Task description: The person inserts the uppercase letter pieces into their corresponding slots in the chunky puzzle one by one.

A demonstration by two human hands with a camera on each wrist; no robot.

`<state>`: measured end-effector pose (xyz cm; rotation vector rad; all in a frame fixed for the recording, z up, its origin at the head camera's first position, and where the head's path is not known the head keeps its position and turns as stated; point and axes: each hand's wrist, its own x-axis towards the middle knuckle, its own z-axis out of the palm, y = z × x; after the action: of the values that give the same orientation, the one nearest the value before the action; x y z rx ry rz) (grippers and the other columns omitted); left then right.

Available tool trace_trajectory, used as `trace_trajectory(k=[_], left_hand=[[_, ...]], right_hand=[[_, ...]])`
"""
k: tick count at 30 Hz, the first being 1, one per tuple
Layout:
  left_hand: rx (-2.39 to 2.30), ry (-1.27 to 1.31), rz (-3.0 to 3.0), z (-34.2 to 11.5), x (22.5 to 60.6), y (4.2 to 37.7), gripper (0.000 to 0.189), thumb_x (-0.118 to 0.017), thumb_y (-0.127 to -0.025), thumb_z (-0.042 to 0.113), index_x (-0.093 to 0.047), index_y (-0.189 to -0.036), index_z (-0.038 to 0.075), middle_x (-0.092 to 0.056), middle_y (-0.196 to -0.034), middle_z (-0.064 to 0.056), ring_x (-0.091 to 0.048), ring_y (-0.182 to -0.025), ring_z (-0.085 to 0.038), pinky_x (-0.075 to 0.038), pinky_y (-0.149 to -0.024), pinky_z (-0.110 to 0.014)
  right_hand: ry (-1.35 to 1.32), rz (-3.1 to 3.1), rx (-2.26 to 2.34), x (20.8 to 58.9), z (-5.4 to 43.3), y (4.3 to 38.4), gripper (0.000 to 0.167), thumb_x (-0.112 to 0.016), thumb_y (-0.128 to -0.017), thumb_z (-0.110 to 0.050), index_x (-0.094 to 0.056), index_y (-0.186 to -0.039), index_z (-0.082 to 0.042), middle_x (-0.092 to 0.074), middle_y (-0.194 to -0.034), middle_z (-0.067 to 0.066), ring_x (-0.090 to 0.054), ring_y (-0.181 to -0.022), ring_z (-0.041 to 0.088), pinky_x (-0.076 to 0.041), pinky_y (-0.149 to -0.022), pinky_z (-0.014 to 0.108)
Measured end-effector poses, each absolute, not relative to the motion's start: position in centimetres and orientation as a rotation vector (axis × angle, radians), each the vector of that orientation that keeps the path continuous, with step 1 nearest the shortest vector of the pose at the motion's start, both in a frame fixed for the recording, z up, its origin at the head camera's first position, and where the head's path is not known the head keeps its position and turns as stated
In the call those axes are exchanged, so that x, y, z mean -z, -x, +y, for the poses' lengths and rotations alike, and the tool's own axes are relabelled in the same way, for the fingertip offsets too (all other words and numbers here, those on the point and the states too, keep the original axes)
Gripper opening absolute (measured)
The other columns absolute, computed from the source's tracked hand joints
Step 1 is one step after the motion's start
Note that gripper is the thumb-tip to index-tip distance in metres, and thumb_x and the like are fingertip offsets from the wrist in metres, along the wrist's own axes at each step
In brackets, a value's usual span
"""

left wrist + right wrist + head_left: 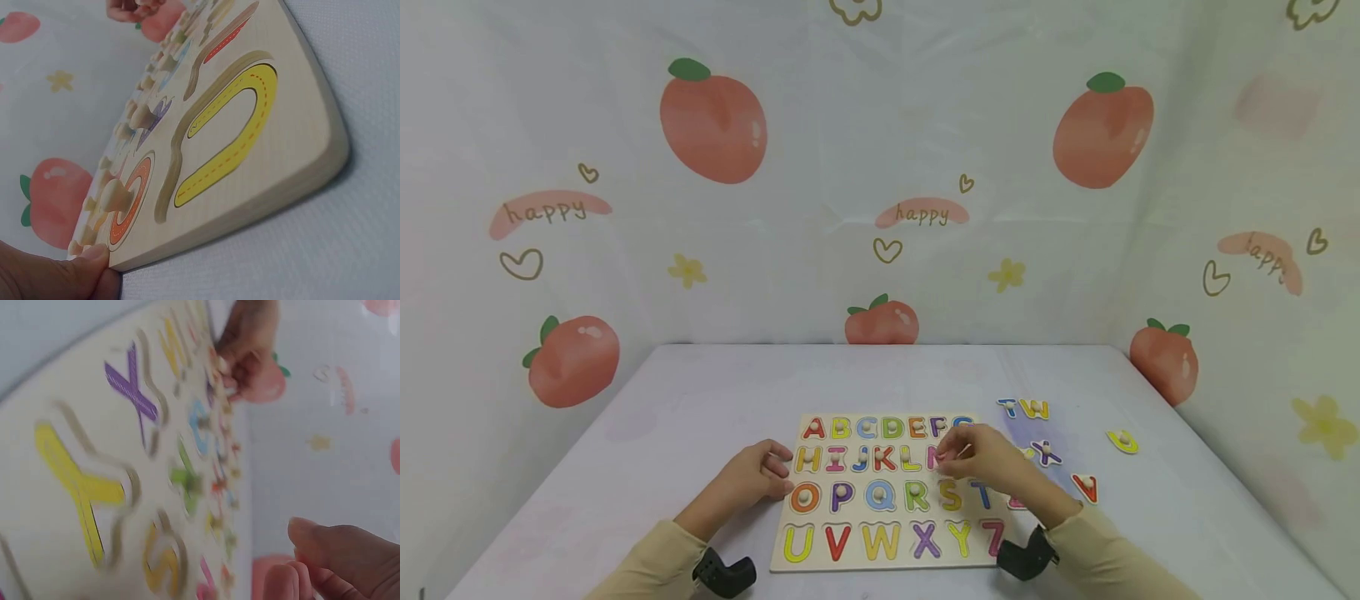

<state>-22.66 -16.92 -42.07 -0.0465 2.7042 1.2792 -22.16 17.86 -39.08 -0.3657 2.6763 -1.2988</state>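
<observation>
A wooden alphabet puzzle board (pixel 880 564) lies on the table with coloured letters A to Z in rows. At its left edge my left hand (pixel 752 475) grips the rim beside O and H; in the left wrist view the thumb (pixel 90 256) lies at the edge near the orange O piece (pixel 128 203). My right hand (pixel 981 457) is over the second row by the pink M, thumb and fingers bent close together. No piece shows between its fingers in the right wrist view. Knobbed pieces fill the upper rows; U (pixel 798 543) and Y (pixel 81 487) are bare recesses.
Loose letter pieces lie right of the board: a blue T (pixel 1008 407), a yellow W (pixel 1035 408), a purple X (pixel 1047 452), a yellow U (pixel 1123 441) and a red V (pixel 1086 487). A pink piece (pixel 1017 502) is partly hidden by the right arm. A patterned cloth stands behind.
</observation>
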Motion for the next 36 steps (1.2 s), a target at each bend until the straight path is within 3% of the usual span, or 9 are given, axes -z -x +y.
trace_trajectory(k=[6,15,36], left_hand=[[-1.274,0.043,2.702,-17.0,42.2,22.7,0.042,-0.078,-0.075,0.004,-0.058,-0.112,0.000,-0.060,-0.086,-0.005,-0.056,-0.074,-0.016,-0.049,-0.066,-0.030],[-1.274,0.046,2.703,-17.1,42.3,22.8,0.042,-0.078,-0.075,0.005,-0.058,-0.112,0.000,-0.060,-0.086,-0.005,-0.056,-0.073,-0.016,-0.049,-0.066,-0.029],[-1.271,0.057,2.705,-17.0,42.4,22.8,0.043,-0.078,-0.076,0.005,-0.058,-0.113,0.000,-0.060,-0.086,-0.005,-0.056,-0.074,-0.016,-0.049,-0.065,-0.029]], right_hand=[[0.161,2.736,1.372,38.3,21.8,22.5,0.021,-0.074,-0.084,-0.014,-0.065,-0.099,-0.004,-0.059,-0.085,0.004,-0.059,-0.079,0.016,-0.054,-0.071,0.030],[0.029,2.793,1.312,39.2,25.5,23.2,0.026,-0.073,-0.083,-0.013,-0.065,-0.103,0.001,-0.060,-0.084,0.005,-0.056,-0.079,0.017,-0.049,-0.066,0.028],[0.001,2.771,1.128,41.1,26.0,24.4,0.018,-0.080,-0.076,-0.008,-0.071,-0.090,-0.001,-0.057,-0.074,0.002,-0.051,-0.068,0.015,-0.044,-0.061,0.029]])
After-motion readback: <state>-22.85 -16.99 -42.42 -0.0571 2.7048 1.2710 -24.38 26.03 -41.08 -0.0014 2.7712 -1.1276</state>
